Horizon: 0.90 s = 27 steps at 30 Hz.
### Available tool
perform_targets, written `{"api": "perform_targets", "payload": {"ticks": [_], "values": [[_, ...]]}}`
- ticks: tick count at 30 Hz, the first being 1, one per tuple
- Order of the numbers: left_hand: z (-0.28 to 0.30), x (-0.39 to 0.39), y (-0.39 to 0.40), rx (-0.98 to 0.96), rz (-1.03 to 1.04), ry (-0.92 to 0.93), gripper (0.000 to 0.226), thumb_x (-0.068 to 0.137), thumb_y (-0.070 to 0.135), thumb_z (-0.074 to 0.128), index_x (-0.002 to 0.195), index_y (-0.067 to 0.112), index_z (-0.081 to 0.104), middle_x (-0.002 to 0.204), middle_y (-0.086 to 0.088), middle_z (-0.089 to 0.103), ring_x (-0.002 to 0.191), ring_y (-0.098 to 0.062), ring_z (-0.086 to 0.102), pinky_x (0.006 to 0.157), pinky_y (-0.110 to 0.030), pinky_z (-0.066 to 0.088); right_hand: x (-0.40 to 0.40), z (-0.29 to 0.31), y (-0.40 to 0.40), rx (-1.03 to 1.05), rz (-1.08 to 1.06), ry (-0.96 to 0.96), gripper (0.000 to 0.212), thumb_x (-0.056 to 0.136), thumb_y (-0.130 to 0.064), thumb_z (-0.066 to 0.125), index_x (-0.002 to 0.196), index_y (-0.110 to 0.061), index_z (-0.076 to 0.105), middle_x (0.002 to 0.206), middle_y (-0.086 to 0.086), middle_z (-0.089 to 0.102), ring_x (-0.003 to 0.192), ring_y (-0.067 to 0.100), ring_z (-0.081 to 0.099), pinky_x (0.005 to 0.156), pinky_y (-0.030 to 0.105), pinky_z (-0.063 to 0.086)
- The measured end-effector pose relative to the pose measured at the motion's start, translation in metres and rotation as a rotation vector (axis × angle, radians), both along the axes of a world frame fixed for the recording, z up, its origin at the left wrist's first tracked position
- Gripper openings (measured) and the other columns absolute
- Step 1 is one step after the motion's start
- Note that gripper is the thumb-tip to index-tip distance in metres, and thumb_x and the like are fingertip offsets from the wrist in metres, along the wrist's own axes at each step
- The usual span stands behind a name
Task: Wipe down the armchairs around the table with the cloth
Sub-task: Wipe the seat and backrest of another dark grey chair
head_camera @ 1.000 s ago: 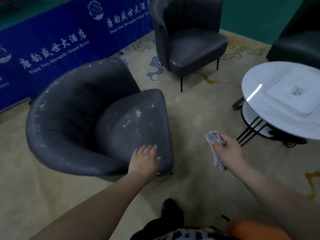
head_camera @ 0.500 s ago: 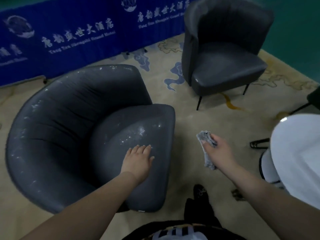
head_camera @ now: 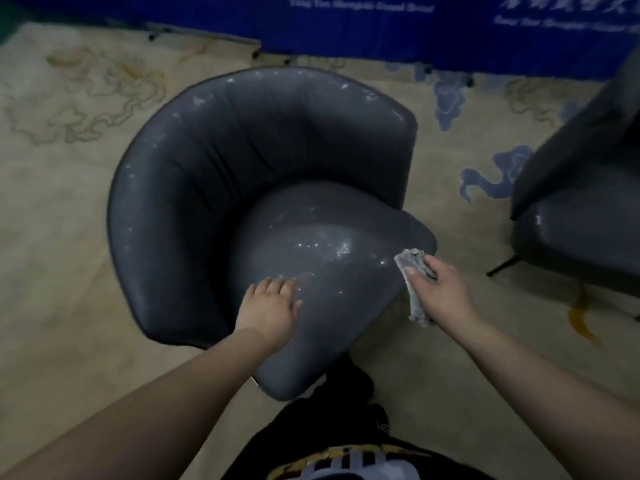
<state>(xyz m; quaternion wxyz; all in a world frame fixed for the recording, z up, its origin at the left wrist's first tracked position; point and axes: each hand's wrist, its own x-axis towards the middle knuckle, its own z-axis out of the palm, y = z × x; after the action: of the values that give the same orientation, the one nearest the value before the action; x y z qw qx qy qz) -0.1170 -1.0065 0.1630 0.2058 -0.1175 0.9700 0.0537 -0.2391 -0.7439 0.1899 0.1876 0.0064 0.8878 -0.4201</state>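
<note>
Left hand flat on armchair seat, right hand fingers grasping cloth

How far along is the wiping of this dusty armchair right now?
Nothing looks wiped yet: the near armchair shows pale specks across its seat cushion and rim. In hand: the left hand rests flat on the cushion, and the right hand grips the cloth at its front corner. Left: this chair and the second armchair.
</note>
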Motion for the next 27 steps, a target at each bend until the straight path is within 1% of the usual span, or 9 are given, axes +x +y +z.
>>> {"api": "perform_targets", "payload": {"ticks": [4, 6, 9, 13, 15, 18, 23, 25, 27], "values": [[-0.015, -0.022, -0.021, 0.045, 0.148, -0.013, 0.056, 0.099, 0.048, 0.023, 0.150, 0.025, 0.021, 0.156, 0.000, 0.023, 0.143, -0.023, 0.019, 0.117, -0.040, 0.013, -0.043, -0.007, -0.029, 0.057, 0.151, -0.022, 0.014, 0.091, -0.032, 0.059, 0.094, -0.024, 0.048, 0.107, 0.023, 0.058, 0.086, 0.019, 0.053, 0.078, 0.029, 0.037], [-0.024, -0.031, -0.028, 0.058, 0.197, -0.013, 0.055, 0.099, 0.046, 0.023, 0.150, 0.024, 0.021, 0.157, -0.001, 0.022, 0.143, -0.023, 0.018, 0.116, -0.040, 0.013, -0.065, -0.011, -0.039, 0.088, 0.205, -0.026, 0.016, 0.091, -0.035, 0.058, 0.095, -0.022, 0.050, 0.108, 0.022, 0.058, 0.089, 0.023, 0.056, 0.079, 0.029, 0.038], [-0.032, -0.037, -0.035, 0.061, 0.231, -0.029, 0.054, 0.100, 0.043, 0.024, 0.150, 0.024, 0.020, 0.157, -0.002, 0.020, 0.144, -0.023, 0.017, 0.116, -0.041, 0.013, -0.095, -0.016, -0.054, 0.135, 0.277, -0.027, 0.027, 0.091, -0.035, 0.058, 0.104, -0.012, 0.059, 0.111, 0.019, 0.059, 0.099, 0.029, 0.060, 0.086, 0.037, 0.046], [-0.041, -0.043, -0.046, 0.057, 0.325, -0.079, 0.055, 0.100, 0.045, 0.023, 0.150, 0.024, 0.019, 0.158, -0.002, 0.017, 0.144, -0.023, 0.016, 0.116, -0.040, 0.014, -0.128, -0.024, -0.079, 0.150, 0.353, -0.030, 0.033, 0.089, -0.032, 0.060, 0.114, -0.011, 0.061, 0.111, 0.013, 0.059, 0.098, 0.022, 0.060, 0.089, 0.034, 0.046], [-0.048, -0.045, -0.051, 0.054, 0.394, -0.082, 0.055, 0.099, 0.045, 0.025, 0.150, 0.024, 0.020, 0.158, -0.003, 0.016, 0.144, -0.024, 0.016, 0.116, -0.041, 0.015, -0.144, -0.032, -0.097, 0.133, 0.415, -0.026, 0.034, 0.089, -0.031, 0.061, 0.120, -0.014, 0.061, 0.114, 0.007, 0.057, 0.099, 0.016, 0.057, 0.090, 0.028, 0.044], [-0.058, -0.050, -0.057, 0.056, 0.538, -0.101, 0.056, 0.099, 0.044, 0.027, 0.150, 0.023, 0.020, 0.158, -0.003, 0.015, 0.144, -0.025, 0.016, 0.116, -0.041, 0.015, -0.171, -0.048, -0.127, 0.118, 0.549, -0.046, 0.041, 0.090, -0.030, 0.062, 0.129, -0.020, 0.056, 0.115, -0.005, 0.048, 0.102, 0.008, 0.050, 0.089, 0.019, 0.033], [-0.078, -0.053, -0.041, 0.057, 0.828, -0.127, 0.057, 0.099, 0.044, 0.030, 0.150, 0.023, 0.020, 0.158, -0.003, 0.015, 0.144, -0.025, 0.017, 0.116, -0.041, 0.018, -0.217, -0.079, -0.178, 0.115, 0.799, -0.079, 0.049, 0.089, -0.032, 0.065, 0.134, -0.018, 0.053, 0.113, -0.011, 0.045, 0.099, 0.002, 0.047, 0.088, 0.012, 0.031], [-0.084, -0.053, -0.030, 0.078, 0.930, -0.120, 0.058, 0.098, 0.044, 0.033, 0.150, 0.023, 0.021, 0.158, -0.003, 0.015, 0.143, -0.025, 0.017, 0.116, -0.041, 0.018, -0.230, -0.091, -0.194, 0.112, 0.892, -0.071, 0.048, 0.088, -0.031, 0.067, 0.132, -0.018, 0.055, 0.111, -0.012, 0.045, 0.092, -0.004, 0.046, 0.080, -0.001, 0.028], [-0.095, -0.050, -0.021, 0.086, 1.019, -0.108, 0.060, 0.097, 0.045, 0.037, 0.151, 0.023, 0.019, 0.159, -0.003, 0.014, 0.143, -0.025, 0.017, 0.116, -0.041, 0.019, -0.236, -0.106, -0.211, 0.106, 0.981, -0.066, 0.047, 0.087, -0.031, 0.067, 0.131, -0.020, 0.056, 0.109, -0.014, 0.046, 0.087, -0.007, 0.047, 0.073, -0.004, 0.029]]}}
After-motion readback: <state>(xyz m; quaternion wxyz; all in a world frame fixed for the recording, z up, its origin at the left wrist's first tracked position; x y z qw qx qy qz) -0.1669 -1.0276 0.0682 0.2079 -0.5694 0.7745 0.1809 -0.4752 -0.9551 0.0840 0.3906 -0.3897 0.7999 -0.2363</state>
